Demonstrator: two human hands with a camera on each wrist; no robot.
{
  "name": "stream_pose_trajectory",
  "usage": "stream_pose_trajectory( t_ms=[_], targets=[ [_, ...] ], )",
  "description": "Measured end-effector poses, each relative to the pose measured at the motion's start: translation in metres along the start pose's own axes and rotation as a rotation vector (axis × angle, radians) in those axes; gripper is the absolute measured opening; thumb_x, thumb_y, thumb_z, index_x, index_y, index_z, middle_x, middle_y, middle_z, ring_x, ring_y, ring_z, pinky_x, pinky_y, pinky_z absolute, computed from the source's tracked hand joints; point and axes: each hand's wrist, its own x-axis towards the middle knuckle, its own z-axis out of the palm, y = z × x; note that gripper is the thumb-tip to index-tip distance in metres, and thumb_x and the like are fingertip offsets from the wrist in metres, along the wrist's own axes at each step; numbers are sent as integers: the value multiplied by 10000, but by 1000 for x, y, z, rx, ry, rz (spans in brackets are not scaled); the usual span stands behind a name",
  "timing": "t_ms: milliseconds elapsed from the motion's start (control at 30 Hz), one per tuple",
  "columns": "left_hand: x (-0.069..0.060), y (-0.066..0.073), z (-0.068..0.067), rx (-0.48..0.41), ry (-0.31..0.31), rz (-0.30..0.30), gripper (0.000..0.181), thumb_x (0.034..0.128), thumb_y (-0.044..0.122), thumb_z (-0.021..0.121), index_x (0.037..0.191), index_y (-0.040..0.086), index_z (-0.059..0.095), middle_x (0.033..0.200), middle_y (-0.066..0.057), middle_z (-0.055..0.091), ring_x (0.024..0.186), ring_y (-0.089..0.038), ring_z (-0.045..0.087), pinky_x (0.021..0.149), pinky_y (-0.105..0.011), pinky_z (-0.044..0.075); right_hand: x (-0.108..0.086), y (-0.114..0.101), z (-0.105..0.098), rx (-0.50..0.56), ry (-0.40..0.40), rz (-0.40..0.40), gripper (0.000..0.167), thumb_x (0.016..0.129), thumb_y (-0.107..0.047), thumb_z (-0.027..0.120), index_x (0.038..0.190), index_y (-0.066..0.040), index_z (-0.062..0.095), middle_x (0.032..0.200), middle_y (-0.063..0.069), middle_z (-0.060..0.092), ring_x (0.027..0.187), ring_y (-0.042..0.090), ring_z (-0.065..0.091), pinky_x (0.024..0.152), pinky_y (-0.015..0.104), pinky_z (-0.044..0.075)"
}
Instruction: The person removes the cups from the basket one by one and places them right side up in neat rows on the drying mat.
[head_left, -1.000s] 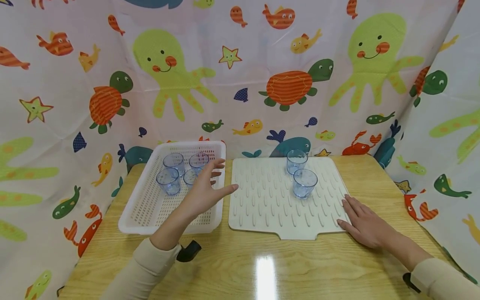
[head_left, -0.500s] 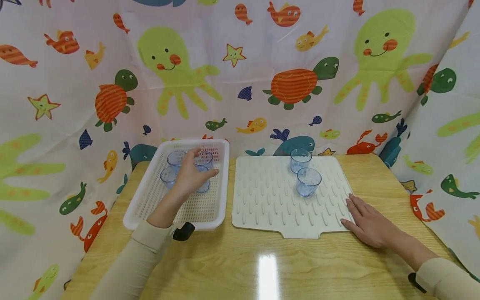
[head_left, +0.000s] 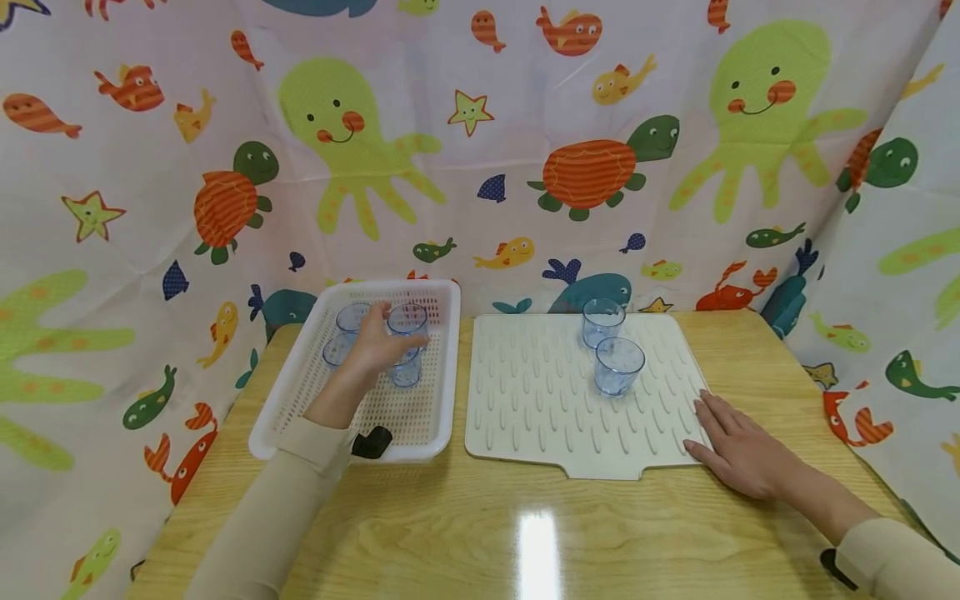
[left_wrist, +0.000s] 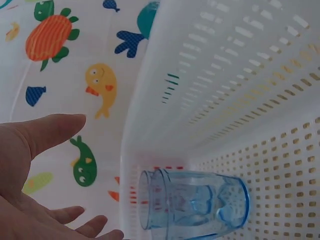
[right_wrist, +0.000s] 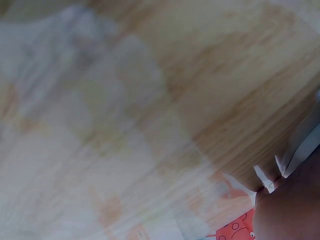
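Observation:
Several clear blue drinking glasses stand in the white perforated basket point(head_left: 420, 425) on the left. My left hand point(head_left: 372, 343) is over them, thumb and fingers spread apart, holding nothing. It is nearest the front right glass point(head_left: 405, 373) and partly covers it. In the left wrist view, the hand point(left_wrist: 25, 185) is apart from two overlapping glasses point(left_wrist: 200, 200) inside the basket. Two more glasses, a front one point(head_left: 618, 368) and a back one point(head_left: 602, 321), stand on the cream ridged draining board point(head_left: 525, 408). My right hand point(head_left: 738, 450) lies flat, fingertips at the board's right edge.
Basket and board stand side by side on a wooden table point(head_left: 450, 533), with a narrow gap between them. A curtain point(head_left: 480, 150) printed with sea animals hangs behind and at both sides. The basket's raised rim point(head_left: 454, 358) surrounds its glasses.
My left hand has moved left from the basket's right side to over the glasses, and a little lower. The right hand stays at the board's edge. The head view has shifted slightly.

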Motion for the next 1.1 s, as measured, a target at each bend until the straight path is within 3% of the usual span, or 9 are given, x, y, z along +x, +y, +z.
stream_pose_trajectory(
  t_ms=[233,467,667,933,1100],
  targets=[
    [9,-9,1,-14,-20,-48,849,906,152,769,1556,21,238,1596,-210,286,1452,-416,319,1189,-609,276,0,-1,-1,5,-9,6,828,1064,-518,453,1575,94,229,1646,313,165,1493,515,182,1161,666,224],
    [15,-11,1,29,-24,-73,953,904,142,773,1601,11,136,1637,-234,192,1497,-435,231,1200,-617,245,0,-2,-3,5,-5,5,826,1064,-514,455,1575,93,227,1644,315,168,1490,518,186,1149,676,236],
    [21,-11,2,58,-18,-119,933,906,167,775,1595,20,162,1654,-232,159,1509,-427,205,1208,-613,227,1,1,1,-2,-5,6,830,1063,-522,451,1579,88,224,1648,309,162,1491,515,184,1153,672,232],
    [25,-13,1,51,-18,-128,838,886,129,784,1530,-20,268,1577,-248,306,1471,-419,293,1210,-585,249,0,2,2,-3,-2,6,831,1062,-526,448,1581,83,224,1651,302,160,1496,506,181,1162,664,223],
    [25,-15,1,84,-13,-142,856,859,87,777,1520,-103,267,1562,-298,317,1450,-454,322,1198,-576,283,0,3,2,-9,3,-2,825,1064,-522,448,1582,81,224,1650,302,167,1497,500,188,1176,651,214]
  ],
)
